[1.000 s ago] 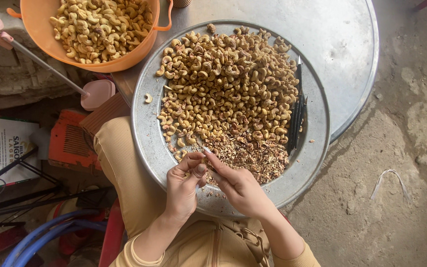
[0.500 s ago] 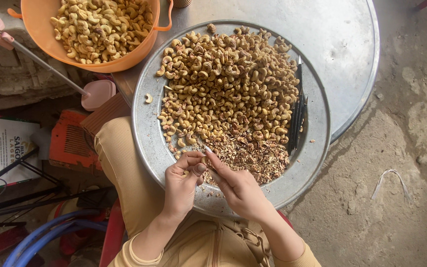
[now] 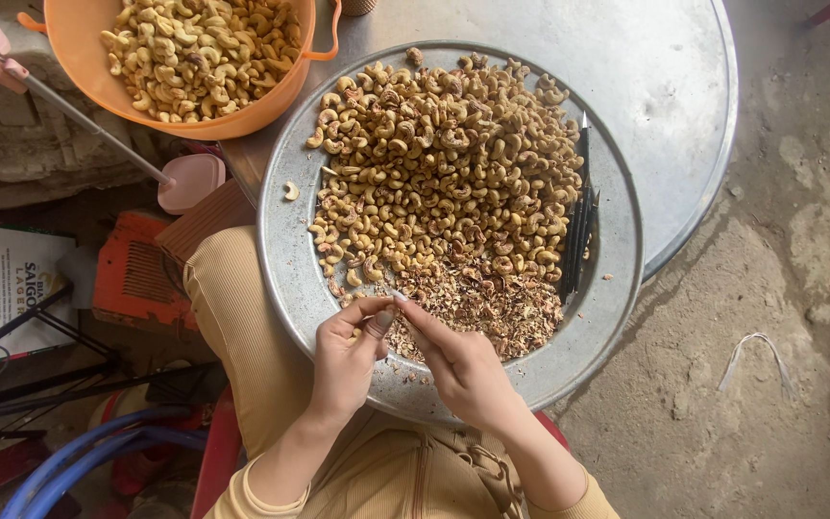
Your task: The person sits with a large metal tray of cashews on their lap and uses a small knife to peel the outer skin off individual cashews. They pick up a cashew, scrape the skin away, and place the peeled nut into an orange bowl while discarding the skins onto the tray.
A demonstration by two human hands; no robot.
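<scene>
Over the metal tray [image 3: 285,279] of cashews [image 3: 444,163] — left hand [image 3: 346,358] and right hand [image 3: 461,363] both pinch one cashew [image 3: 388,317] between fingertips — shell scraps [image 3: 477,308] beside.

The left hand [image 3: 346,360] and right hand [image 3: 463,370] meet fingertip to fingertip over the near rim of the tray [image 3: 285,259]. Just beyond the fingers lies a heap of husks [image 3: 477,303], and beyond that the cashews [image 3: 444,163]. Right of the hands, knives [image 3: 578,235] lie in the tray. Far beyond the left hand sits a basin [image 3: 88,58] of nuts; a lone nut [image 3: 291,190] lies on the tray's left rim.
</scene>
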